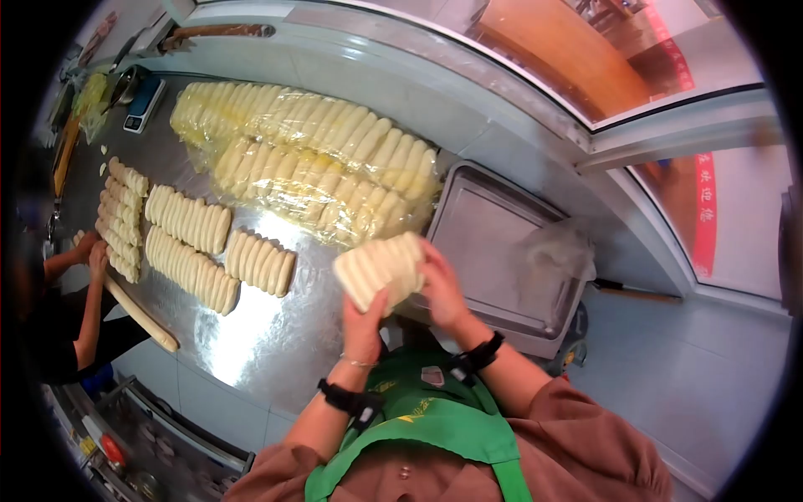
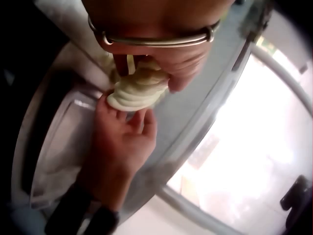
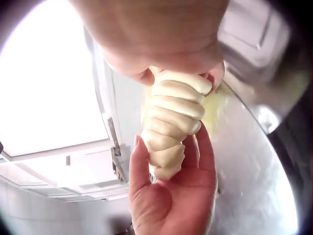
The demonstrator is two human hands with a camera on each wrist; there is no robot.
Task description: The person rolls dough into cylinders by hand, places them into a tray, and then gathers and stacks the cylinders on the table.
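Pinched between the left grip (image 1: 361,330) and the right grip (image 1: 443,289), a ridged dough block (image 1: 376,269) is held near the middle of the head view, which is taken here as the clock's centre. Its two ends are clasped by curled fingers and thumbs, while the span between appears to be left unsupported. Sagging could therefore be brought on by the dough's own weight, and the strips could be parted along their grooves if the ends were drawn outward or tilted unevenly. In the right wrist view, the strips nearest the left grip are seen to lie unevenly, so a split might be started there first. Dents could also be pressed into the soft ends if they were squeezed harder.

Film-covered dough (image 1: 318,151) is spread at eleven o'clock; whether its lower edge is touched by the block cannot be told. Should it be brushed, its covering might be dragged. At three o'clock a shallow tray (image 1: 481,243) is placed, with a crumpled plastic bag (image 1: 559,255) at its three-o'clock side; if dough were lowered onto that bag, sticking or creasing could be caused. Toward nine o'clock, uncovered dough rows (image 1: 191,268) are set out on the metal desk (image 1: 293,326), and could be squashed by a careless swing.
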